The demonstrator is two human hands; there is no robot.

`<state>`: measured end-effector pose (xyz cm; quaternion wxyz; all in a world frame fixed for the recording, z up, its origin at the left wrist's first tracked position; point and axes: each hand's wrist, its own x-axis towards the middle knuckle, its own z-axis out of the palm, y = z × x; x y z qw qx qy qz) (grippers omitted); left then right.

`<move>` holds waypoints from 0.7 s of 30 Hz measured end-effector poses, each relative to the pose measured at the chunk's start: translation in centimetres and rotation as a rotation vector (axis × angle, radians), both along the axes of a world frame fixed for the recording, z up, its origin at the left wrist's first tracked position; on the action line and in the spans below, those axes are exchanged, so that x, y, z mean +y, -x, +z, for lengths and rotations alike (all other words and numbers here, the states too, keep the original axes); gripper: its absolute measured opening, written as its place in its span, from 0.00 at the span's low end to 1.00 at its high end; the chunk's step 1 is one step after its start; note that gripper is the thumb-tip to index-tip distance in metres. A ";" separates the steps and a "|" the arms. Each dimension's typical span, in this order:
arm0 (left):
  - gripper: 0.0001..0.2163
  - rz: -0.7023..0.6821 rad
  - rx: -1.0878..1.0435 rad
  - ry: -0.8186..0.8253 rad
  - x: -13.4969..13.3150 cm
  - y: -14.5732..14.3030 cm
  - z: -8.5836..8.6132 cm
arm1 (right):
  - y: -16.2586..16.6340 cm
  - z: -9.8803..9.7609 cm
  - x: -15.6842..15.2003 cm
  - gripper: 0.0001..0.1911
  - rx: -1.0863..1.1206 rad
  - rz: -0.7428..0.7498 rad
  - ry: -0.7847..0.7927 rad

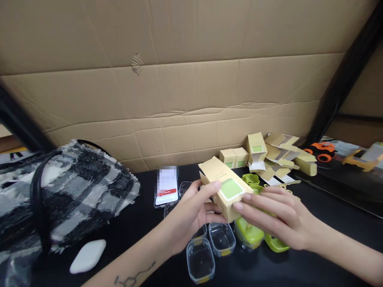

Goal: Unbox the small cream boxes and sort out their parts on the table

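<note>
A small tan cardboard box [220,175] with a green label is tilted in mid-air between my two hands. My left hand [193,207] grips it, thumb on the printed face and fingers underneath; a flap stands out at its far left end. At its near right end, the fingertips of my right hand [278,217] close on the edge beside the label. Below are clear plastic containers [201,261], one more clear container [222,239], and a container with a green lid [249,233]. A green plastic part [277,243] is partly hidden under my right hand.
Two small boxes [233,157] and an upright box [256,149] stand against the cardboard wall [179,87], beside flattened boxes [279,153]. A lit phone [166,187], a white rounded object [88,256] and a plaid bag [89,191] lie left. Orange pieces [324,151] are far right.
</note>
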<state>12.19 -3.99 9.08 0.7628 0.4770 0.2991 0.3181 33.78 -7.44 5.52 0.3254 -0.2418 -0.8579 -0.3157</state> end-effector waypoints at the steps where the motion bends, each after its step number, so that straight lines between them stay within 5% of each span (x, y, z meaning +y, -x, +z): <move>1: 0.18 -0.002 0.003 0.002 0.0 0.0 0.0 | -0.1 0.0 -0.2 0.20 0.006 -0.021 0.008; 10: 0.19 0.039 0.017 -0.005 -0.5 -0.2 0.0 | -0.3 -0.5 -0.5 0.26 0.081 -0.040 0.022; 21: 0.21 0.042 0.005 0.021 -0.4 -0.5 -0.3 | 0.7 0.1 -0.3 0.12 0.117 -0.104 -0.056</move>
